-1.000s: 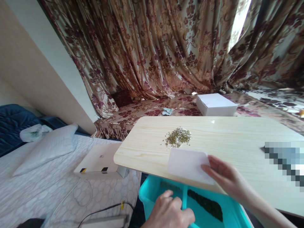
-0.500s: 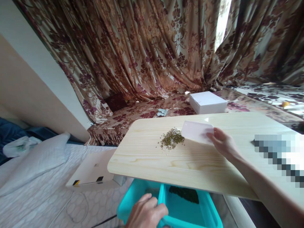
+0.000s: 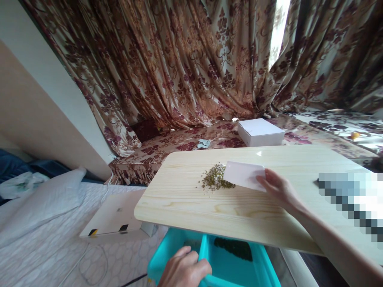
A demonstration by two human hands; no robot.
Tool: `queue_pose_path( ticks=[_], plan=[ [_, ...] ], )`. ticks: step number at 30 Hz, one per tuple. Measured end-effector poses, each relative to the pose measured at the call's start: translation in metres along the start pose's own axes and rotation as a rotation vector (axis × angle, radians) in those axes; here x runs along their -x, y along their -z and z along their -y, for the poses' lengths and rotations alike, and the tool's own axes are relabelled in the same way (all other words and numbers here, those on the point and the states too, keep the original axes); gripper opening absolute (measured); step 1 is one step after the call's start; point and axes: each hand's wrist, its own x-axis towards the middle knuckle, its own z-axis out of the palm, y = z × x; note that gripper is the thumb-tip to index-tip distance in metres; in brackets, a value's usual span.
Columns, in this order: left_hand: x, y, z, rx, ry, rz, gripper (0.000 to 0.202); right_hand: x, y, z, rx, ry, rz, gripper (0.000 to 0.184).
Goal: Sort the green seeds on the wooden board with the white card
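Observation:
A small heap of green beans (image 3: 214, 180) lies on the pale wooden tabletop (image 3: 239, 207). My right hand (image 3: 277, 188) pinches a white plastic card (image 3: 243, 175) whose left edge touches the heap's right side. Below the table's front edge sits a turquoise divided bin (image 3: 227, 259) with dark green beans (image 3: 233, 247) in its right compartment. My left hand (image 3: 184, 271) is closed over the bin's near rim beside the divider.
A white box (image 3: 260, 132) rests on the flowered cloth behind the table, with curtains beyond. To the left are a bed with a pillow (image 3: 44, 201), a flat white box (image 3: 115, 215) and a cable. A blurred patch covers something at the table's right edge.
My right hand carried the card from the table's near edge up to the far right of the heap, then slid it left against the beans. My left hand stays on the bin.

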Motion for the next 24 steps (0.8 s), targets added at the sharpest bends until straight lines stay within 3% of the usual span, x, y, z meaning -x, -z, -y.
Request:
queue_pose_path(
  ticks=[11,16,20,24],
  plan=[
    [0.002,-0.006,0.004,0.03,-0.007,0.02,0.021,0.011,0.001,0.014,-0.014,0.006,-0.031,0.034],
    [0.002,-0.003,0.001,0.034,0.015,-0.005,0.027,0.011,-0.004,0.016,-0.002,0.032,0.045,0.032],
    [0.002,-0.003,0.002,0.004,-0.005,-0.006,0.021,0.003,-0.008,0.01,0.021,0.034,0.021,0.027],
    [0.002,-0.002,0.007,-0.026,-0.051,0.0,0.018,-0.022,-0.013,0.007,0.004,0.08,-0.024,0.022]
  ],
)
